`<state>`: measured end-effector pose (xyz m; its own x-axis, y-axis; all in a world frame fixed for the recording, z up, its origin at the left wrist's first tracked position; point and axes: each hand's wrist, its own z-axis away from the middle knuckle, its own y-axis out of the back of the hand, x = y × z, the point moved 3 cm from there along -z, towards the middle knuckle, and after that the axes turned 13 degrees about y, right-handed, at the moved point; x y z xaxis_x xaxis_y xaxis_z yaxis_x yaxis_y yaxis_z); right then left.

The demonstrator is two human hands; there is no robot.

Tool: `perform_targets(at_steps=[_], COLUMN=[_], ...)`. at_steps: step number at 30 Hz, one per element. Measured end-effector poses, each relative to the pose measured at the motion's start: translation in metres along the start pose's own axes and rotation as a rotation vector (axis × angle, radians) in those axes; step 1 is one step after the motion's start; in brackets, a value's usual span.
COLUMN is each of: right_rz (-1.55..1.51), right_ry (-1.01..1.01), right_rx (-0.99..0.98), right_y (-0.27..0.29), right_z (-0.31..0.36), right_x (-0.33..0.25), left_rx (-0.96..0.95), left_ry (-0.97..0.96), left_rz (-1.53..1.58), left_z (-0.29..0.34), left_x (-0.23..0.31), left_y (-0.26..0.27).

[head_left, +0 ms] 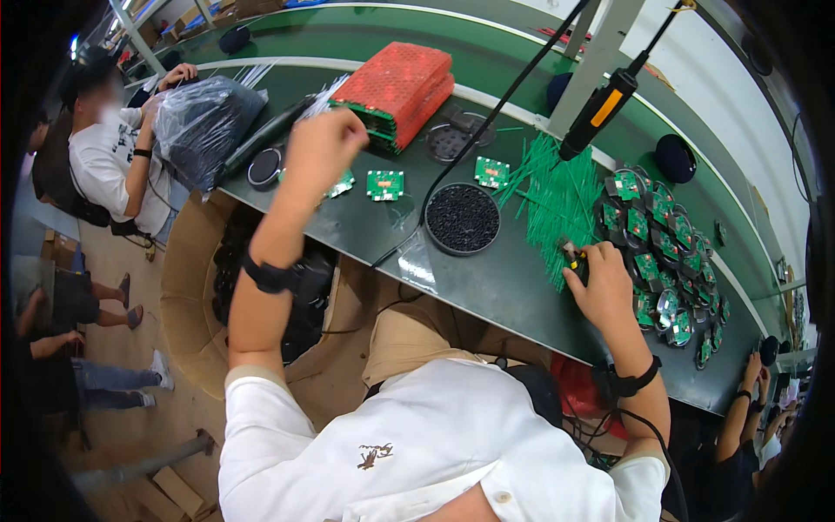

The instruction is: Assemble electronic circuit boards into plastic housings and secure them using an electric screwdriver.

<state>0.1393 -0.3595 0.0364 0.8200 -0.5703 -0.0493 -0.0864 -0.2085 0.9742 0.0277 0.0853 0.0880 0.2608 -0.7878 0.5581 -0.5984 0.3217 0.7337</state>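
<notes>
My left hand point(323, 143) is raised over the bench beside a stack of green circuit boards point(376, 123) wrapped in red bubble sheet point(396, 83). Its fingers are curled together, and whatever lies between them is hidden. Partly behind my left forearm lies one circuit board point(345, 184), with another circuit board point(385, 185) flat to its right. My right hand point(604, 283) is closed around pliers point(574, 257) with black and yellow handles, their jaws pointing away over a heap of thin green strips point(557, 200).
A round dish point(463, 219) of small black pieces sits mid-bench. An electric screwdriver point(602, 111) hangs above the strips. Round black housings with boards point(665, 252) crowd the right. A cardboard box point(196, 287) stands below left; another person point(113, 157) handles a plastic bag point(204, 122).
</notes>
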Motion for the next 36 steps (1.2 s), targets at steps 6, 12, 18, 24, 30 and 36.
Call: perform_targets(at_steps=[6,12,18,24,30,36], right_rz=[0.049,-0.349,-0.578,-0.524,-0.140,-0.060], right_ry=[-0.006,0.116,0.174,0.265,-0.045,0.046], right_rx=[0.022,0.194,0.086,0.249,0.128,0.071], right_y=[-0.001,0.019,0.013,-0.009,-0.065,-0.078], right_z=[-0.001,-0.025,-0.055,-0.129,-0.249,-0.284], right_x=[-0.002,-0.024,-0.051,-0.072,-0.085,-0.069], left_rx=[-0.176,-0.146,-0.135,-0.063,-0.019,0.040], left_ry=[0.044,0.097,0.218,0.219,0.266,0.213], left_rz=[-0.336,-0.189,-0.031,-0.093,-0.093,0.100], left_z=[0.053,0.046,0.053,0.044,0.040,0.043], left_x=[-0.007,-0.024,-0.013,-0.003,-0.010,-0.015], left_y=[-0.049,-0.055,-0.053,-0.062,-0.090,-0.099])
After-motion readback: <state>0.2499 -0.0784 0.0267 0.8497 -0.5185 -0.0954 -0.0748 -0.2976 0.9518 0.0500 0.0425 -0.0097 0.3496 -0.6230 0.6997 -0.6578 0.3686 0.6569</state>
